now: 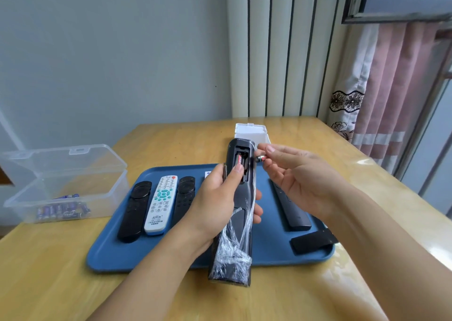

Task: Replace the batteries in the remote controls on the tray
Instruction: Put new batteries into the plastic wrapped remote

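My left hand (pixel 220 198) grips a long black remote (pixel 236 222) wrapped in clear film, held upright above the blue tray (pixel 117 254) with its back facing me. Its battery compartment is open and a red battery (pixel 239 160) sits inside, my left thumb against it. Just right of the compartment, my right hand (pixel 298 178) pinches a second red battery (pixel 260 159) at the fingertips. On the tray lie two black remotes (pixel 134 210) (pixel 184 198), a white remote (pixel 161 203) between them, another black remote (pixel 291 208) at right and a black battery cover (pixel 313 242).
An open clear plastic box (pixel 66 183) with several blue batteries (pixel 62 209) stands on the wooden table (pixel 61 284) left of the tray. A white box (pixel 252 132) sits behind the held remote. A curtain and window are at the right, a wall behind.
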Demonstrator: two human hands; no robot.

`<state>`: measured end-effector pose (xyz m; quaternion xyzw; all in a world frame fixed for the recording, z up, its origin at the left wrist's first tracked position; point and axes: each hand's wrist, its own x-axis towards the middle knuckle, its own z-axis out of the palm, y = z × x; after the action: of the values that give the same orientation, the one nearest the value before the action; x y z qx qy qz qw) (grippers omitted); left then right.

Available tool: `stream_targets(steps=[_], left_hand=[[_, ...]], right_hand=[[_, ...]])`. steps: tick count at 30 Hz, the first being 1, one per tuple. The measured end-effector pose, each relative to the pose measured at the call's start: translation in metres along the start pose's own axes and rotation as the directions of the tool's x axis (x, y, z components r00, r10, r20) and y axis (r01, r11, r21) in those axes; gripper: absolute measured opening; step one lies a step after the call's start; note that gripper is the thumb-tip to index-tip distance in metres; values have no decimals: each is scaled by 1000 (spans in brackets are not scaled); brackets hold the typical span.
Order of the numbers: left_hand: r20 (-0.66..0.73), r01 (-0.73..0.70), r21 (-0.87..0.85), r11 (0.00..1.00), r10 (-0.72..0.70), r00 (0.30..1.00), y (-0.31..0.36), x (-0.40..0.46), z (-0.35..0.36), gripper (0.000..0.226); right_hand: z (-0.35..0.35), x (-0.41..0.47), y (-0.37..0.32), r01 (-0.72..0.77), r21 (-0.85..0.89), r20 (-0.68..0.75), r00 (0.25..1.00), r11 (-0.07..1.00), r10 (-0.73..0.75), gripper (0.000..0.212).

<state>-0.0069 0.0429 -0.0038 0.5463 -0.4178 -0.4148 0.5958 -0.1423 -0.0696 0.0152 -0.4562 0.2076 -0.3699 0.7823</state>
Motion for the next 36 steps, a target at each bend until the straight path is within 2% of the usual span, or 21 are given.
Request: stream_targets(steps=[3,6,9,12,15,17,20,24,34,36], left_hand=[[-20,9,-2,1000,-9,1000,-1,2,0,33],[-38,10,-9,1000,-10,999,-2,2,0,29],[-42,13,-3,1000,-13,999,-3,2,2,25],[-22,-10,51,999,11,1000,-3,3,5,22],[-29,-71,153,986,76,997,-4,3,6,18],[-28,-85,162,983,90,996,-4,1,7,18],[-21,-71,77,994,73,997,-2,-1,10,26],[2,-70,20,997,70,998,-3,-3,10,37],[5,-98,2,995,98,995,-9,0,13,17],[7,-118,-2,993,118,993,-10,0,14,17]], right_hand=[[2,0,3,7,50,39,999,999,-9,28],[7,-1,7,71,-63,3,998,996,-71,33],[10,-2,9,177,-186,-92,976,966,-197,45],[16,-5,11,270,-255,-122,943,928,-308,33],[20,-8,12,294,-175,-150,935,940,-321,23],[20,-8,11,330,-234,-156,916,915,-370,21],[21,-8,11,445,-471,-60,845,762,-531,21],[22,-6,19,511,-663,45,756,546,-653,22],[19,-4,24,519,-836,227,622,179,-749,15],[19,-5,26,529,-836,246,599,147,-762,14]])
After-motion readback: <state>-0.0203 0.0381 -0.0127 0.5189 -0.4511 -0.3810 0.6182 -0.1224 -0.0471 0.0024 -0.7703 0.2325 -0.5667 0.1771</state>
